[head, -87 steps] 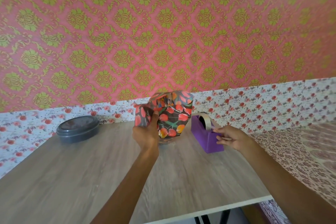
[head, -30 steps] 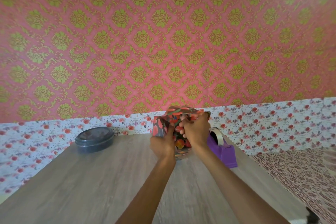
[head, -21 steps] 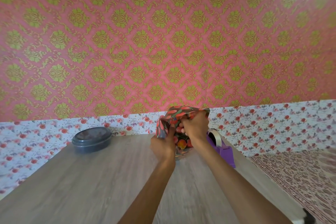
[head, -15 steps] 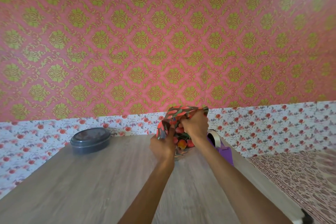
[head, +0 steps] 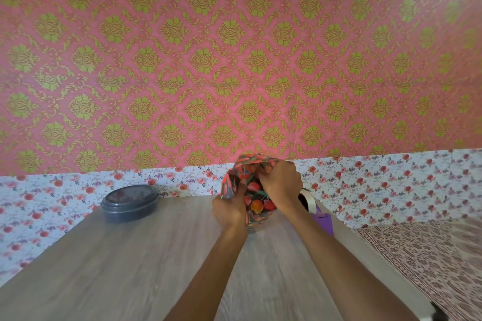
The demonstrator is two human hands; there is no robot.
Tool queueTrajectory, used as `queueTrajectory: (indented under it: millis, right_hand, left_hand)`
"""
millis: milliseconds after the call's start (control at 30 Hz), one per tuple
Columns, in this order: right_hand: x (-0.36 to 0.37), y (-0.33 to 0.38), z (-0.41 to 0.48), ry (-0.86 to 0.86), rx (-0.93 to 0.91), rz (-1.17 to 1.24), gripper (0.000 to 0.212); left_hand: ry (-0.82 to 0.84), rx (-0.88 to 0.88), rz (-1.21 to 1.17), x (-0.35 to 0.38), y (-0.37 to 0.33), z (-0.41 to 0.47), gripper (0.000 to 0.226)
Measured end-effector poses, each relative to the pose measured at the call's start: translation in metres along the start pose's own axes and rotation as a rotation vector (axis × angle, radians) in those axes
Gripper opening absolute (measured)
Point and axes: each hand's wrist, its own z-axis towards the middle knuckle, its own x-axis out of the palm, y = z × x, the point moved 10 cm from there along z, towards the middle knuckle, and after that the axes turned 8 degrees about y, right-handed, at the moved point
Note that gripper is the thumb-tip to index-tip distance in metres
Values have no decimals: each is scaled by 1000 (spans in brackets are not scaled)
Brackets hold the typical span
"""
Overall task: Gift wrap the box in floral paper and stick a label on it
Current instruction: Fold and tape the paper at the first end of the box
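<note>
Wood table [head: 130, 268], box [head: 258, 207] centre frame.
Left hand [head: 229, 210] pinches floral paper [head: 247, 165], bracing it; right hand [head: 280, 185] curls over top fold, probably holding it for tape.

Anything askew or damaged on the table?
The floral paper bunches in loose, crumpled folds at the top, where the left hand and right hand grip it. Nothing spilled; the lidded container sits closed.

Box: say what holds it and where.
Both hands hold the box. The left hand grips its lower left side, thumb up on the near face. The right hand clasps its upper right part.
</note>
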Motion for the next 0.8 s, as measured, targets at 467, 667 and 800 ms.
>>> queueTrajectory:
  millis: [467, 667, 800]
  right_hand:
    - [10, 1, -7, 5, -172, 102, 27]
    - [13, -4, -12, 142, -215, 120, 42]
    - [-3, -13, -31, -11, -215, 166, 34]
  left_hand:
    - [-12, -76, -104, 2, 7, -1, 51]
    - [-5, -54, -192, 1, 4, -6, 46]
    - [-10, -64, -155, -1, 1, -3, 51]
